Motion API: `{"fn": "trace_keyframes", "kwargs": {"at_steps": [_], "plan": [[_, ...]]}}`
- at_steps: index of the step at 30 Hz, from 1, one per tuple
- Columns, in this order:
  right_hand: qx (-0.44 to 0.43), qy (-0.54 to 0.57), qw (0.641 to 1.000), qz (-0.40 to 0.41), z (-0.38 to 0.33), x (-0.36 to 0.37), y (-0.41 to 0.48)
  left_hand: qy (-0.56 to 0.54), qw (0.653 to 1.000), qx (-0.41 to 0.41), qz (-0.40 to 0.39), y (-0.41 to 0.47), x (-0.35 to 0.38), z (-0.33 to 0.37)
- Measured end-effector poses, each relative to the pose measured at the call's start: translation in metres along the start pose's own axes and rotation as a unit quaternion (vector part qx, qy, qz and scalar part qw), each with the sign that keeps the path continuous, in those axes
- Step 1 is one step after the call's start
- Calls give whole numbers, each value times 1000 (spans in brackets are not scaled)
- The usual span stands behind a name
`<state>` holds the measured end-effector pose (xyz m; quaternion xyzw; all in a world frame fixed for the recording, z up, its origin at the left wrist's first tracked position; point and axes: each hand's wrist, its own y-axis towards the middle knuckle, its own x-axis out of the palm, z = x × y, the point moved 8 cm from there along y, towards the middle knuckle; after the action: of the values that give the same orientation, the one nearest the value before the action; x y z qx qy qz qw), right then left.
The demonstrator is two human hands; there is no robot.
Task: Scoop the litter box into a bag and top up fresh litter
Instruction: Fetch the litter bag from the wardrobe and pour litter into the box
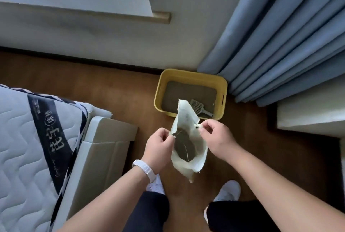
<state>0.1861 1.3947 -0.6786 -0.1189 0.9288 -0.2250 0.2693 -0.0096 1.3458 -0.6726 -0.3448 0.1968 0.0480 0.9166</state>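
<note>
1. Mattress (pixel 28 138) at left, blue curtain (pixel 280 45) at right w/ folds just beside yellow litter box (pixel 222 86) on wood floor.
2. Box holds grey litter & grey scoop (pixel 198 106).
3. White bag (pixel 186 117), mouth open, litter inside, held above floor in front of box: left hand (pixel 158 146) pinches left rim, right hand (pixel 217 135) pinches right rim.

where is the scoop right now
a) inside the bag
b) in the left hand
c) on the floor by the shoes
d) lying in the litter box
d: the scoop lies on the litter in the yellow litter box, while the left hand and right hand hold the bag open.
</note>
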Motion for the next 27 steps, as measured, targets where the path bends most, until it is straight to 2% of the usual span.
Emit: {"fn": "trace_keyframes", "kwargs": {"at_steps": [3, 9, 14, 19, 22, 24, 27], "plan": [[-29, -5, 999, -20, 34, 29, 42, -8, 999, 36, -6, 49, 26, -22], [-115, 39, 993, 1, 90, 45, 100, -16, 986, 153, -55, 117, 105, -39], [-187, 64, 980, 32, 120, 43, 149, -44, 961, 268, -48, 169, 141, -44], [-226, 118, 966, 41, 132, 40, 175, -120, 938, 324, -39, 189, 159, -41], [-224, 140, 964, 34, 138, 39, 175, -53, 922, 383, -25, 183, 164, -41], [-223, 146, 964, 24, 142, 39, 174, 38, 903, 429, 15, 177, 167, -45], [-225, 144, 963, 27, 144, 35, 179, 104, 874, 469, 79, 179, 173, -46]]}}
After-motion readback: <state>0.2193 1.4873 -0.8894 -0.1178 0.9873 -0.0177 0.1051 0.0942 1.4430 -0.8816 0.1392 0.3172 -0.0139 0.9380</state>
